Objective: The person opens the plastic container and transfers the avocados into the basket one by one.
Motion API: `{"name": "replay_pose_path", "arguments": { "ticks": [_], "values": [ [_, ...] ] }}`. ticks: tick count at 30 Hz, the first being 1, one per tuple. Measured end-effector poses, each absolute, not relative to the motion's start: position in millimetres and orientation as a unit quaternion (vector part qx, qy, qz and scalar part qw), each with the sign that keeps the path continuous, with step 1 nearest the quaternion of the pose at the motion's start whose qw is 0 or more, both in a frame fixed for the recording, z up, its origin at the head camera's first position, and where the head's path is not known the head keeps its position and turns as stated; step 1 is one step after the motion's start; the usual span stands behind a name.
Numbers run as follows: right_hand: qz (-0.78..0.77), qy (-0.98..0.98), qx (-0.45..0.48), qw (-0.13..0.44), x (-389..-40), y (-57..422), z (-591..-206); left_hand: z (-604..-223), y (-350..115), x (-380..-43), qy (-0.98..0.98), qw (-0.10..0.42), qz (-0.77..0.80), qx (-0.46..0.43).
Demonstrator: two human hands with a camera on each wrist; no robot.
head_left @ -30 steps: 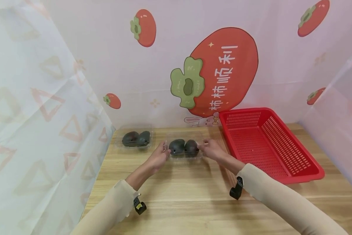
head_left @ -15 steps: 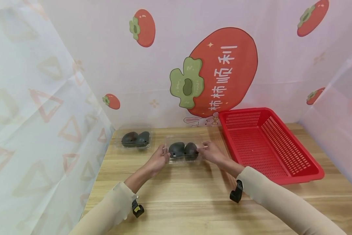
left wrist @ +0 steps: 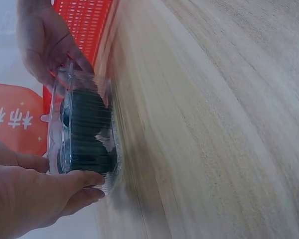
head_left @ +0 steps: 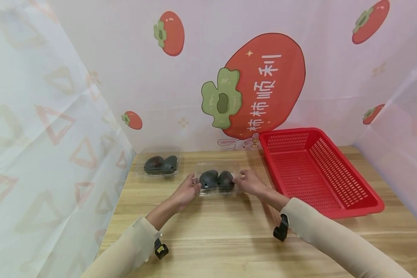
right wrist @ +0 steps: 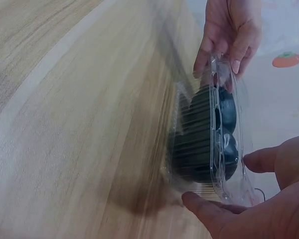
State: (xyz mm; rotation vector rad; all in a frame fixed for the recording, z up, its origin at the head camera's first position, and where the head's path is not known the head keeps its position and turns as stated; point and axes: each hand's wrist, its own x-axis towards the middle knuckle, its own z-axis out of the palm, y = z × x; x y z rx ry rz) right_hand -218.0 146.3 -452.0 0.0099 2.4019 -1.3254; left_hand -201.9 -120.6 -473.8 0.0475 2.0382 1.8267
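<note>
A clear plastic clamshell box [head_left: 218, 191] with two dark green, avocado-like fruits [head_left: 208, 179] sits between my hands in the middle of the head view. My left hand [head_left: 187, 189] grips its left end, thumb on the near side. At the other end my right hand [head_left: 249, 182] pinches the edge. In the right wrist view the clamshell box [right wrist: 217, 124] appears on its side, with the right thumb [right wrist: 261, 160] at the lid and a finger under the base. Both wrist views show the lid down over the fruits.
A second clear clamshell [head_left: 159, 173] with two dark fruits stands at the back left of the wooden table [head_left: 208, 239]. To the right is a large red plastic basket [head_left: 363, 210] with perforated walls. A printed cloth backdrop [head_left: 194, 85] rises behind the table.
Both hands have brought the clamshell box slightly closer to me, and its top is tipped to show more of the lid. The second clamshell and the red basket stay where they were.
</note>
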Motion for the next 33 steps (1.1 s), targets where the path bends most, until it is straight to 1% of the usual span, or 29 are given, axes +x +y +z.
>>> {"name": "replay_pose_path", "arguments": {
  "ticks": [5,7,9,12,15,20,26,33],
  "values": [
    [-0.466,0.859,-0.014,0.209,-219.1,148.9,-448.0,-470.2,-120.4,-200.1,0.758,0.201,0.62,0.022],
    [-0.47,0.856,-0.012,0.217,-220.1,150.8,-446.3,-467.9,-119.5,-200.2,0.783,0.185,0.593,0.03],
    [-0.475,0.852,-0.014,0.221,-220.9,153.2,-446.0,-466.5,-117.7,-201.2,0.817,0.151,0.555,0.05],
    [-0.489,0.844,-0.015,0.222,-221.1,156.2,-447.3,-465.8,-114.4,-202.9,0.867,0.08,0.482,0.095],
    [-0.505,0.832,-0.02,0.23,-220.6,159.5,-448.5,-465.3,-110.6,-203.0,0.905,0.028,0.403,0.136],
    [-0.525,0.813,-0.018,0.25,-218.2,165.9,-446.4,-463.7,-103.5,-202.7,0.937,-0.018,0.298,0.183],
    [-0.532,0.808,-0.023,0.253,-216.5,171.9,-443.3,-454.2,-91.0,-207.4,0.939,-0.08,0.237,0.236],
    [-0.526,0.809,-0.044,0.258,-216.0,174.8,-440.4,-442.9,-72.5,-216.2,0.933,-0.112,0.175,0.295]
  ]
}}
